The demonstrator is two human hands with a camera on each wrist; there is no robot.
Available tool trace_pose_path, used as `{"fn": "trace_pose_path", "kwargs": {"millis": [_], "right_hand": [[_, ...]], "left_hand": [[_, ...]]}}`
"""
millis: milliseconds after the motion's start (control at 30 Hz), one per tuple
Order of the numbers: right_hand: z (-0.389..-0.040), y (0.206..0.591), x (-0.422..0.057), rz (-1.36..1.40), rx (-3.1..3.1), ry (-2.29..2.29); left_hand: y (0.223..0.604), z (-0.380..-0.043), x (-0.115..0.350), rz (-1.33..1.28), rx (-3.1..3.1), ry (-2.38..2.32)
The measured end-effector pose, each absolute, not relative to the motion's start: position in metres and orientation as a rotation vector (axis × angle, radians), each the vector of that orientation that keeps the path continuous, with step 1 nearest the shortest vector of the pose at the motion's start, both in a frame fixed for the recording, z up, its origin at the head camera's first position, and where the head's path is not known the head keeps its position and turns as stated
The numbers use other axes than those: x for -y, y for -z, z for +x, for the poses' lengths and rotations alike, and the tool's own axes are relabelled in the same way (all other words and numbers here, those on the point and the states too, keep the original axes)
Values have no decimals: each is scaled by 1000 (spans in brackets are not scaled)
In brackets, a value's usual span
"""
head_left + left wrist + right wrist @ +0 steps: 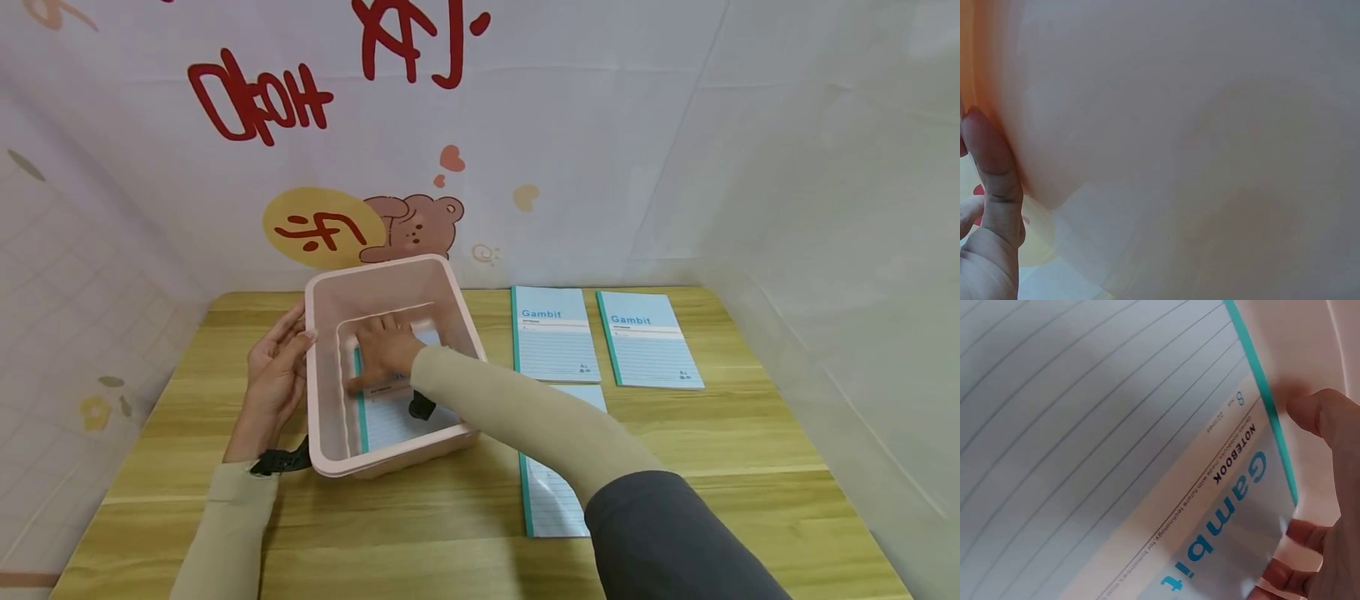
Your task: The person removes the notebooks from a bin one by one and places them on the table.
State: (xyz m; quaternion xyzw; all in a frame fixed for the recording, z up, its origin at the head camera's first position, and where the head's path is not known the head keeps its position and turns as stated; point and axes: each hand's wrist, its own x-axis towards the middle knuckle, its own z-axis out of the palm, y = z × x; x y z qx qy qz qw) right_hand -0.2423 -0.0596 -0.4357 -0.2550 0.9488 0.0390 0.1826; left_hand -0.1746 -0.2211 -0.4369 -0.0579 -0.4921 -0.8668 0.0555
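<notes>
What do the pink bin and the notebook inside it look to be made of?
Bin: likely plastic, smooth and slightly translucent, with thin moulded walls and rounded corners. Notebook: paper with a soft printed cover, matte, showing ruled lines and a teal spine strip.

sleeves: beige, long | right upper arm: dark grey | wrist straps: black

Three light-blue notebooks (555, 333) are lying on the wooden table (750, 450), before a cartoon-printed backdrop (405, 221).
</notes>
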Motion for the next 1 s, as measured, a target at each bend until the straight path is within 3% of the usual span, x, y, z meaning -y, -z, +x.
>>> {"fn": "trace_pose_path", "kwargs": {"millis": [567,1000], "right_hand": [[-246,438,61,-634,-2698,-104],[-247,434,62,-819,-2846,-197]], "left_hand": [[436,-173,219,-171,1485,2639],[435,-172,220,-168,1517,2623]]}}
